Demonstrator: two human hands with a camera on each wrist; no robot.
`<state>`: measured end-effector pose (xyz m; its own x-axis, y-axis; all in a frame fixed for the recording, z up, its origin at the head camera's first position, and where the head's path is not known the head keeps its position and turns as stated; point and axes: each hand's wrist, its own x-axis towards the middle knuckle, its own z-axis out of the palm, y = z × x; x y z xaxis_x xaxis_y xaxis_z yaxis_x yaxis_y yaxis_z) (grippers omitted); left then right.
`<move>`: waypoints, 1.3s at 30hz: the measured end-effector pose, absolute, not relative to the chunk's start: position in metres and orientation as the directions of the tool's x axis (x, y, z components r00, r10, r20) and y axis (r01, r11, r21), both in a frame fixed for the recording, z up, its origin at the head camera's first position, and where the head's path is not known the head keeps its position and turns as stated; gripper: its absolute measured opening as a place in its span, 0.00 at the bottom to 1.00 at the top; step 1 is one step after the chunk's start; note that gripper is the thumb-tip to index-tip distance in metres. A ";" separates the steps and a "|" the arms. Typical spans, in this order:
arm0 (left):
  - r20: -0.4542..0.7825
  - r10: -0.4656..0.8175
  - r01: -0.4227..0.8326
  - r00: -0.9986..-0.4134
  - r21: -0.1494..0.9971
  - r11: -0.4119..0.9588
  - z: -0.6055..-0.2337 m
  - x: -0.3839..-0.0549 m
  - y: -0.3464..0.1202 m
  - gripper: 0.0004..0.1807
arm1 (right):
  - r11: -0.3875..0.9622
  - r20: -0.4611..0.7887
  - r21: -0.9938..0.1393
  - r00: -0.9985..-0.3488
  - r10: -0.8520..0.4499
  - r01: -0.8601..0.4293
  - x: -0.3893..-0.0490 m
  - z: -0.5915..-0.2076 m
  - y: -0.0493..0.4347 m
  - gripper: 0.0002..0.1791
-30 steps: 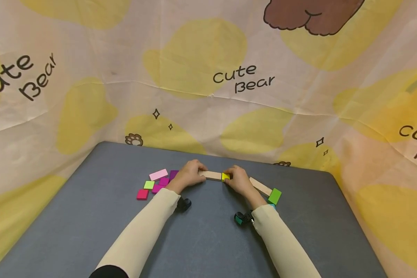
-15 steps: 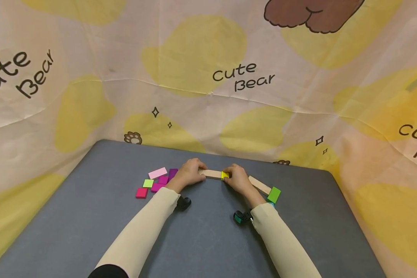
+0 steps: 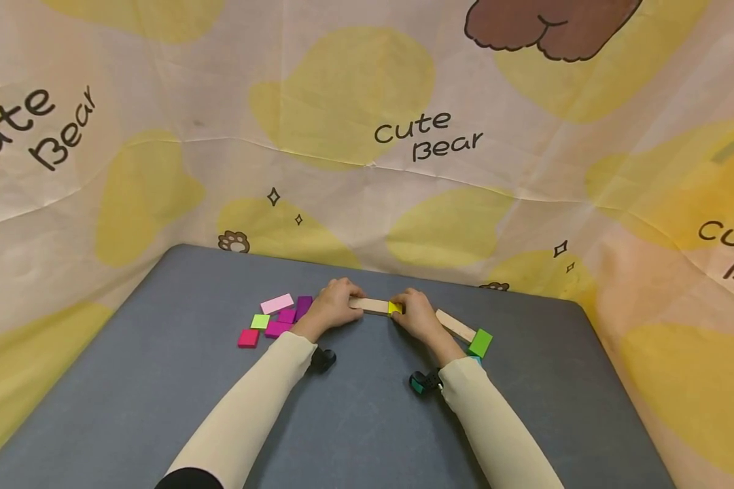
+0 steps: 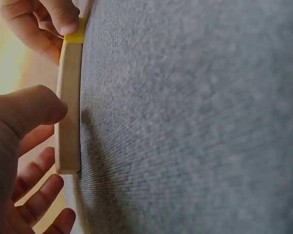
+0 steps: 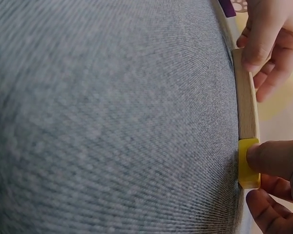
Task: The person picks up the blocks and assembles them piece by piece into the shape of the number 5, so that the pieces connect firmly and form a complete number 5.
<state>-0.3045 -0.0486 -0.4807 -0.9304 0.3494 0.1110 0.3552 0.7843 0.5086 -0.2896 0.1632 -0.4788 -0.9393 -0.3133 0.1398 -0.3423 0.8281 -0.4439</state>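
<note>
A plain wooden block (image 3: 374, 307), long and flat-sided, lies on the grey table between my hands. My left hand (image 3: 335, 304) pinches it near its left end, thumb on the near side and a finger behind; the other fingers are spread in the left wrist view. Against the block's right end sits a small yellow block (image 5: 248, 165). My right hand (image 3: 421, 316) pinches that yellow block, with the thumb pressed on its near face. The two blocks meet end to end in a line, seen in both wrist views.
Left of my left hand lie a pink block (image 3: 277, 303), a lime block (image 3: 259, 321), a red block (image 3: 248, 338) and several purple and magenta ones. Beyond my right wrist lie another wooden block (image 3: 455, 326), a green block (image 3: 480, 343) and a partly hidden blue piece. A printed cloth (image 3: 330, 224) borders the table.
Both hands keep their hold on the wooden and yellow blocks. The head view has shifted very slightly; no block has visibly moved on the table.
</note>
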 end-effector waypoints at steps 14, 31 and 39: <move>0.187 0.407 0.447 -0.894 0.445 0.776 -0.460 -0.273 -0.080 0.22 | 0.807 0.146 -0.471 -0.933 -0.328 -0.357 -0.290 -0.477 0.166 0.14; 0.178 0.418 0.454 -0.891 0.319 0.832 -0.449 -0.260 -0.132 0.31 | 0.816 0.121 -0.458 -0.934 -0.336 -0.353 -0.288 -0.476 0.165 0.13; 0.159 0.410 0.439 -0.898 0.272 0.856 -0.455 -0.268 -0.144 0.34 | 0.821 0.129 -0.447 -0.934 -0.333 -0.354 -0.288 -0.474 0.163 0.14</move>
<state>-0.2678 -0.1441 -0.4553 -0.8980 0.4104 0.1587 0.4393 0.8561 0.2721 -0.2883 0.1634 -0.4739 -0.9341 -0.3331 0.1285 -0.3544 0.8213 -0.4470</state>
